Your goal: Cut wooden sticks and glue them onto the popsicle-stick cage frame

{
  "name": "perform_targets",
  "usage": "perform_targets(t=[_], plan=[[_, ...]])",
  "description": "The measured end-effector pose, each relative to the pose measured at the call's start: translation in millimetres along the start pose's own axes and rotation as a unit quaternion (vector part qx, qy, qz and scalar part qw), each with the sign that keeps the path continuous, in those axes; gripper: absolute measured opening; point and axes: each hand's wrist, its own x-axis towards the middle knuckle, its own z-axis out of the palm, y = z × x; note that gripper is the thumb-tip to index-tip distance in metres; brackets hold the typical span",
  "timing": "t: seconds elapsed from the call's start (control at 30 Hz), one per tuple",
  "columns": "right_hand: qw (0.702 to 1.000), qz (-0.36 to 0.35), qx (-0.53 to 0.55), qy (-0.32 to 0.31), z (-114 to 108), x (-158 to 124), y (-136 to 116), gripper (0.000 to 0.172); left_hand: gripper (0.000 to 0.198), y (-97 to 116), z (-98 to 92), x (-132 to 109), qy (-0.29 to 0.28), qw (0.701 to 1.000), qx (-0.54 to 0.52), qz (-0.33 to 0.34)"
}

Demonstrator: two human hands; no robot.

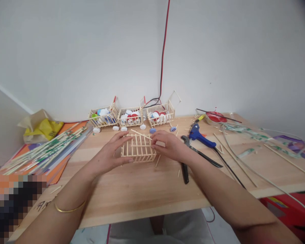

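A small basket frame of thin wooden sticks (139, 156) rests on the table in front of me. My left hand (113, 152) grips its left side, thumb at the near edge and fingers at the far edge. Between the fingertips of my right hand (169, 145) is a thin wooden stick (141, 134), slanting across the far edge of the frame. Whether this stick touches the frame I cannot tell. Right beside that hand lie black-handled pliers (185, 171), partly behind my forearm, and a blue glue gun (199, 136).
Three stick carts (132, 118) filled with bottle caps stand along the wall. Bundled sticks (45, 145) and a yellow bag (44, 130) lie on the left. A red bowl (216, 118), loose sticks (235, 159), plastic wrappers and a white cord (259, 176) occupy the right.
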Motion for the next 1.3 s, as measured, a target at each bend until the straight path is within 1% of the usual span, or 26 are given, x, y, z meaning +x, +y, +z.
perform_targets(t=[0.13, 0.33, 0.47, 0.57, 0.63, 0.7, 0.8, 0.87, 0.93, 1.0, 1.07, 1.13, 1.2, 1.3], plan=[[0.999, 0.013, -0.031, 0.013, 2, 1, 1, 0.004, 0.064, 1, -0.6, 0, 0.003, 1.000, -0.002, -0.002], [0.998, 0.018, -0.038, 0.040, 10, 2, 4, 0.010, 0.072, 3, 0.3, 1, 0.011, 1.000, -0.006, -0.015], [0.997, 0.036, -0.045, 0.054, 10, 2, 5, 0.012, 0.083, 0, 2.2, 0, 0.020, 0.998, -0.047, -0.032], [0.993, 0.065, -0.017, 0.092, 7, 2, 4, 0.008, 0.087, -1, 2.6, 0, 0.037, 0.995, -0.080, -0.046], [0.990, 0.065, 0.017, 0.122, 4, 2, 1, 0.008, 0.085, 0, 2.4, 0, 0.067, 0.992, -0.094, -0.048], [0.988, 0.051, 0.047, 0.137, 3, 1, -4, 0.009, 0.078, 1, 1.9, 0, 0.116, 0.986, -0.109, -0.044], [0.990, 0.022, 0.070, 0.118, 2, 0, -12, 0.011, 0.061, 5, 0.2, -1, 0.195, 0.970, -0.144, -0.027], [0.993, -0.006, 0.070, 0.094, 3, -1, -17, 0.012, 0.048, 7, -2.0, -3, 0.222, 0.962, -0.156, -0.015], [0.994, -0.033, 0.065, 0.077, 4, -1, -20, 0.014, 0.034, 11, -4.9, -4, 0.218, 0.969, -0.119, 0.004], [0.994, -0.044, 0.060, 0.079, 4, -1, -22, 0.014, 0.023, 15, -7.7, -5, 0.186, 0.980, -0.052, 0.038], [0.992, -0.045, 0.055, 0.101, 5, -1, -24, 0.012, 0.018, 19, -9.5, -4, 0.150, 0.986, 0.000, 0.078], [0.990, -0.046, 0.057, 0.125, 4, -2, -25, 0.011, 0.018, 24, -10.6, -4, 0.131, 0.986, 0.025, 0.100], [0.988, -0.047, 0.068, 0.131, 4, -3, -28, 0.008, 0.018, 27, -11.3, -4, 0.132, 0.986, 0.044, 0.095], [0.991, -0.034, 0.075, 0.103, 3, -3, -31, 0.009, 0.018, 28, -12.9, -5, 0.141, 0.986, 0.061, 0.067]])
